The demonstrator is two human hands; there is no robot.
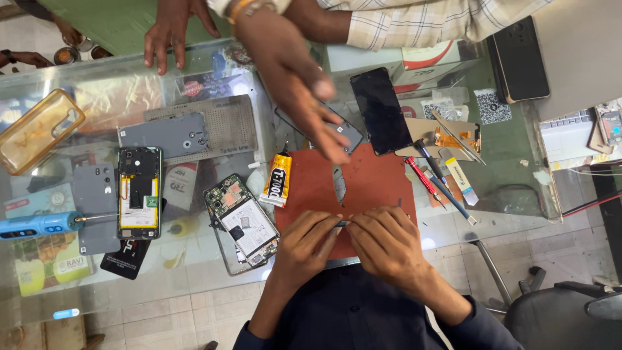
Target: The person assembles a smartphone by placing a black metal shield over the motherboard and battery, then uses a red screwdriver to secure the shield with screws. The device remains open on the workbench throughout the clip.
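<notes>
Both hands are pinching a small dark part (pixel 342 223) over the near edge of the red mat (pixel 376 181): left hand (pixel 304 243) and right hand (pixel 385 243) fingertips closed on it. Glue tube (pixel 276 179) lying just left of the mat; another person's hand (pixel 291 78) hovering above its far edge.

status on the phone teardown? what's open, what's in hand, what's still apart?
Done: two phones lie opened on the glass table, one with a yellow-edged battery, one with its board bared; a grey back cover is off. In hand: left hand and right hand pinch a small dark part over the red mat. Left: black screen, glue tube sit unused.
</notes>
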